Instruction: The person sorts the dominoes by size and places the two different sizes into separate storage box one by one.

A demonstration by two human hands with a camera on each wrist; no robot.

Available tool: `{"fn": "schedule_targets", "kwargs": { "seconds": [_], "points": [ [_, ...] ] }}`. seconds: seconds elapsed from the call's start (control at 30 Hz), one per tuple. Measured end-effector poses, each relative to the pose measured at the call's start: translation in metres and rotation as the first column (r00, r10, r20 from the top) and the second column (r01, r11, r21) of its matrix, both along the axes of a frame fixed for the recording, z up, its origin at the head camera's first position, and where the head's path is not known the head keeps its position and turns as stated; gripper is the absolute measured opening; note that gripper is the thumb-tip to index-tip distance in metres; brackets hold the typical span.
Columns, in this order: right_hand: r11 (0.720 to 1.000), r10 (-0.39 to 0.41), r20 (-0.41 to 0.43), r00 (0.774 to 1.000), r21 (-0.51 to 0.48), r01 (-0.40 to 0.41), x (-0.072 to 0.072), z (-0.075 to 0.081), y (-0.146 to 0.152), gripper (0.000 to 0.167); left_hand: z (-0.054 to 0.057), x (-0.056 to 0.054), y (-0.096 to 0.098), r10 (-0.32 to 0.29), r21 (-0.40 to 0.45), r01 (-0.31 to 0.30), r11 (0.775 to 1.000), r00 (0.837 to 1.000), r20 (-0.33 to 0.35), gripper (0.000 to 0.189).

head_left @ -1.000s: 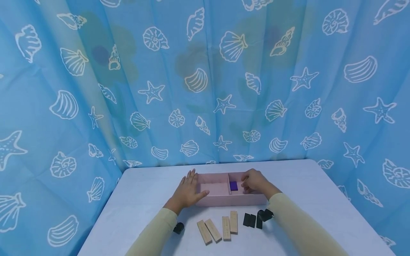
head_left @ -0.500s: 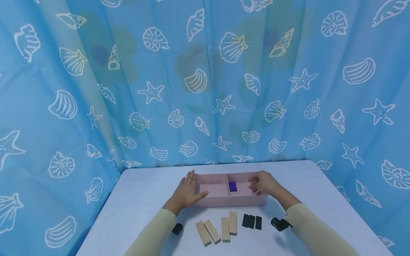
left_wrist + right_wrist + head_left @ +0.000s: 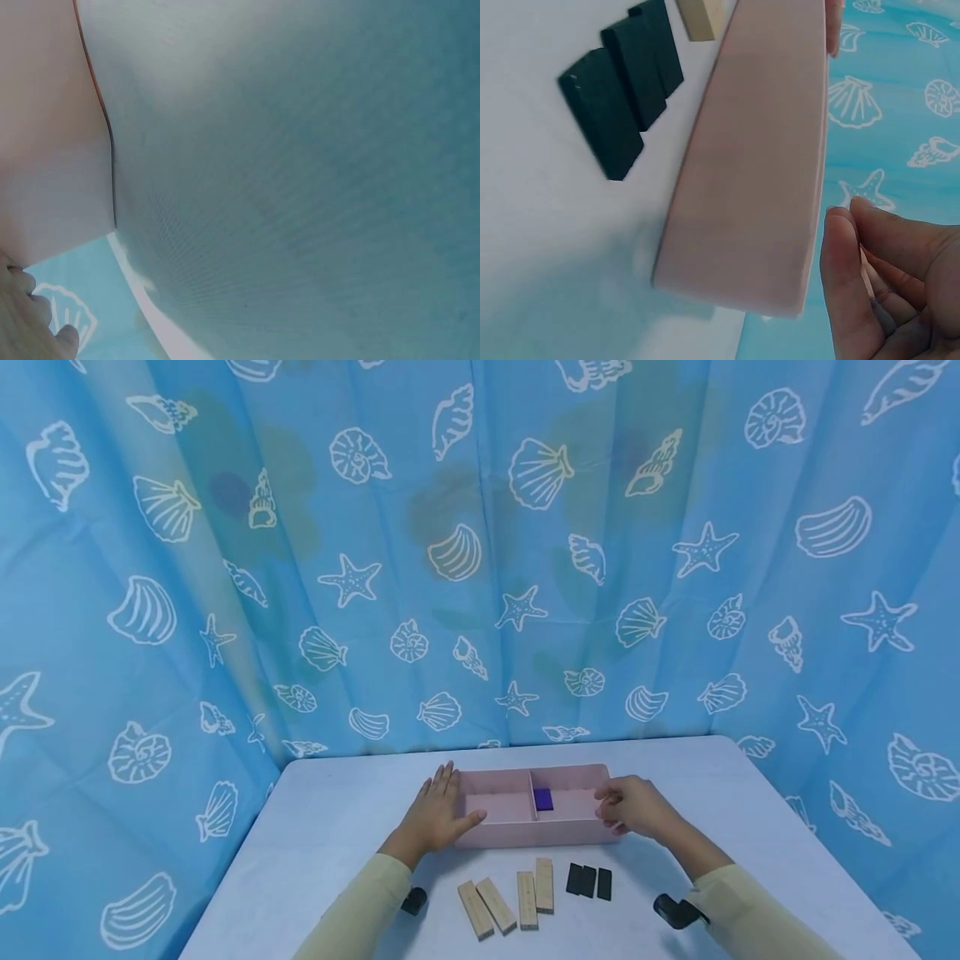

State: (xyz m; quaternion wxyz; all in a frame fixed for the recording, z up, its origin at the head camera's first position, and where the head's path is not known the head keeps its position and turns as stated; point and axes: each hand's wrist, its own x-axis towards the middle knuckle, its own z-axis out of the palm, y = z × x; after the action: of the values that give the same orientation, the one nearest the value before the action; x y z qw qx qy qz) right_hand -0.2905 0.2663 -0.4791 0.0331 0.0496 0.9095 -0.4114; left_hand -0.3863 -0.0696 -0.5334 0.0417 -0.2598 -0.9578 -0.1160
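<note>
A pink box (image 3: 536, 834) with one divider stands on the white table. A purple block (image 3: 543, 799) lies in its right compartment, beside the divider. My left hand (image 3: 437, 814) rests on the box's left end, fingers spread and thumb over the near rim; in the left wrist view that hand (image 3: 34, 319) shows only at the lower-left corner. My right hand (image 3: 633, 806) hovers at the box's right end with loosely bent fingers. In the right wrist view the thumb and index fingertips (image 3: 862, 204) come close together, with nothing visible between them.
Several light wooden blocks (image 3: 527, 902) lie in front of the box. To their right are three black blocks (image 3: 588, 882), two of them touching. Dark camera mounts (image 3: 675, 911) hang at the wrists. A blue shell-patterned curtain (image 3: 480, 610) encloses the table's back and sides.
My right hand has moved out of the right compartment to the right, over the box's end. The left hand stays on the box. The purple block has not moved in the box.
</note>
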Motion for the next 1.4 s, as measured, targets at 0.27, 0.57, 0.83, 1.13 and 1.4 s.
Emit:
{"fn": "schedule_targets", "kwargs": {
  "seconds": [0.27,0.57,0.83,1.13,1.4],
  "points": [
    [0.999,-0.025,0.019,1.000,-0.020,0.025,0.018,-0.010,0.004,0.030,0.001,0.002,0.002,0.004,-0.006,-0.004,1.000,1.000,0.010,0.098],
    [0.999,-0.016,0.041,0.999,-0.031,0.017,0.031,-0.022,0.009,0.029,0.002,0.001,0.003,0.006,-0.008,-0.005,1.000,1.000,0.009,0.098],
    [0.998,-0.026,0.088,0.996,-0.055,0.031,0.034,-0.034,0.011,0.032,-0.003,-0.001,0.002,-0.013,0.024,0.014,1.000,1.000,-0.005,0.097],
    [0.999,-0.020,0.125,0.992,-0.028,0.024,0.040,-0.044,0.010,0.038,-0.001,-0.001,0.000,-0.003,0.017,0.003,1.000,1.000,-0.001,0.098],
    [1.000,-0.021,0.139,0.990,0.003,0.020,0.045,-0.056,0.005,0.034,0.000,0.001,-0.001,-0.009,0.011,0.009,1.000,1.000,0.003,0.102]
  ]
}}
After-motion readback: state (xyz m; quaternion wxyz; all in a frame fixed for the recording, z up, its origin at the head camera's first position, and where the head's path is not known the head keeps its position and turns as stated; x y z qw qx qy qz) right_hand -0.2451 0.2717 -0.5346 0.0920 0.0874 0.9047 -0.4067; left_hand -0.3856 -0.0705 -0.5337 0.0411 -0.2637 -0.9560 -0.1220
